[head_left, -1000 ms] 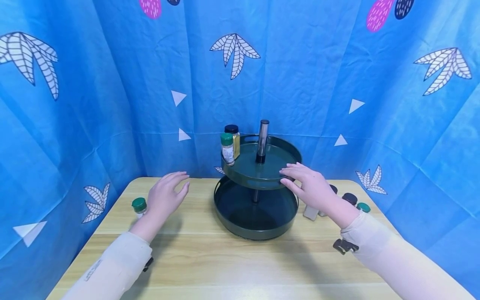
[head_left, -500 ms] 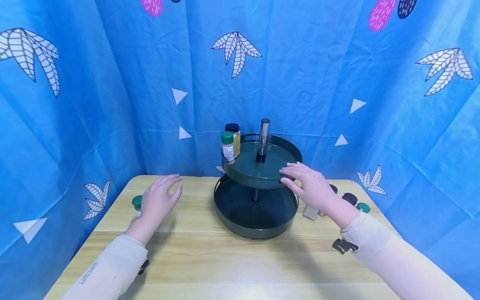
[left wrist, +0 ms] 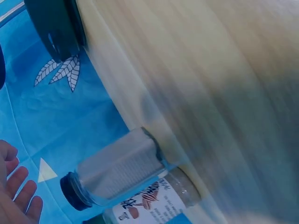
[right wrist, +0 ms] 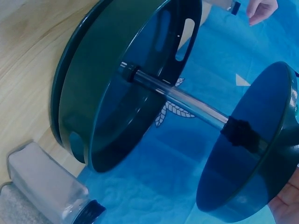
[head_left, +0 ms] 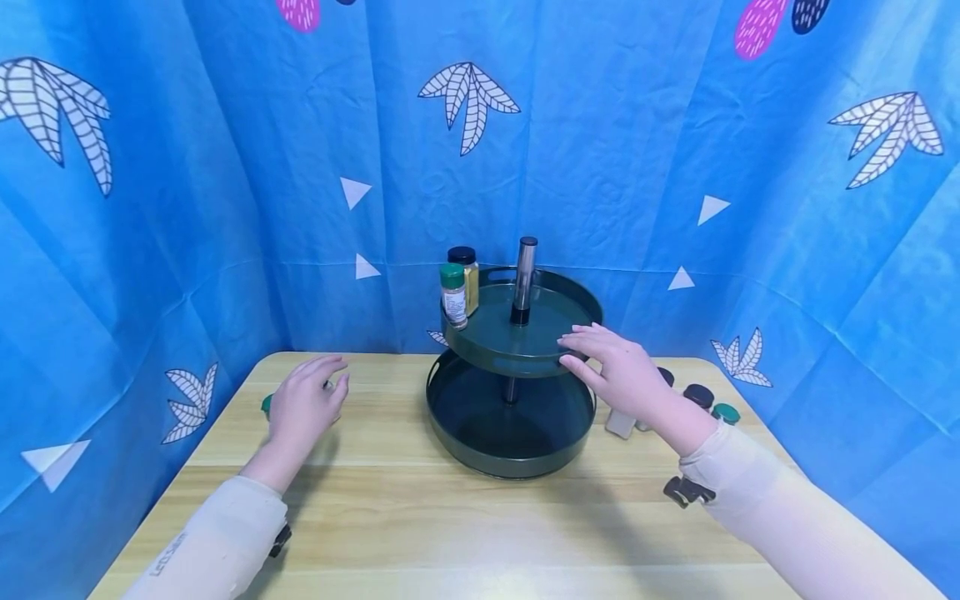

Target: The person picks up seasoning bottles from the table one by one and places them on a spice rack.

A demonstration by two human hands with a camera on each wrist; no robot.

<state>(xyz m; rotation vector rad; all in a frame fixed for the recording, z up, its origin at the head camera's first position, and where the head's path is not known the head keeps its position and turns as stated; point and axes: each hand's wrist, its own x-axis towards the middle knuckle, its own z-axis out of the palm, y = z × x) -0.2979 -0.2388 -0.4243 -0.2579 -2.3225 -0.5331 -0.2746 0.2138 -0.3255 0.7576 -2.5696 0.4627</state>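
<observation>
A dark green two-tier turntable tray stands mid-table in the head view, with upper tray (head_left: 558,307) and lower tray (head_left: 517,462). Two spice jars sit at the upper tray's left edge: a green-capped jar (head_left: 453,302) and a black-capped yellow jar (head_left: 472,287). My right hand (head_left: 618,375) rests at the upper tray's front right rim, fingers nearly straight. Above the table's left side my left hand (head_left: 303,404) has loosely bent fingers and holds nothing. Beside it, the left wrist view shows a black-capped jar (left wrist: 119,165) and a green-capped jar (left wrist: 156,200), mostly hidden in the head view.
Right of the turntable, partly behind my right arm, are several more jars, among them a pale jar (head_left: 621,423), a black cap (head_left: 699,396) and a green cap (head_left: 726,413). A blue patterned curtain (head_left: 600,167) hangs around the wooden table (head_left: 420,533).
My left hand has moved left, over the jars there, and now covers most of the green cap. The right hand stays at the upper tray's rim.
</observation>
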